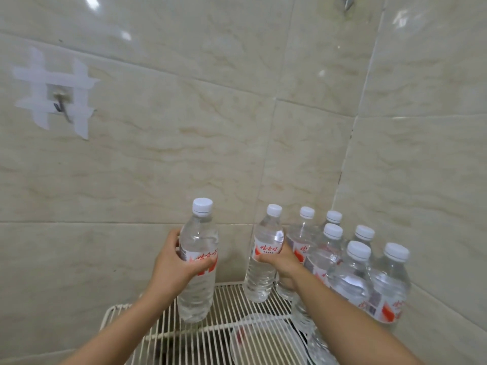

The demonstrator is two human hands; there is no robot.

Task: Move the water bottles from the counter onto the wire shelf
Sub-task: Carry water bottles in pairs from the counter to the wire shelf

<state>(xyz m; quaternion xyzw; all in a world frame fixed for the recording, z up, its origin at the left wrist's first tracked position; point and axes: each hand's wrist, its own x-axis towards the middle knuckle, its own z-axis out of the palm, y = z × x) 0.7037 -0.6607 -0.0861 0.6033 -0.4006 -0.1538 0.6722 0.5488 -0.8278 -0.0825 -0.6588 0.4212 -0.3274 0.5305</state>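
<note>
My left hand grips a clear water bottle with a white cap and red-lettered label, held upright with its base at the white wire shelf. My right hand holds a second bottle around its label, upright at the shelf's back edge. To the right, several more capped bottles stand packed together in the corner on the shelf. I cannot tell whether either held bottle's base touches the wires.
Beige tiled walls close in behind and to the right, forming a corner. A metal hook taped to the wall sits at upper left. Below the shelf wires a pale round object shows through.
</note>
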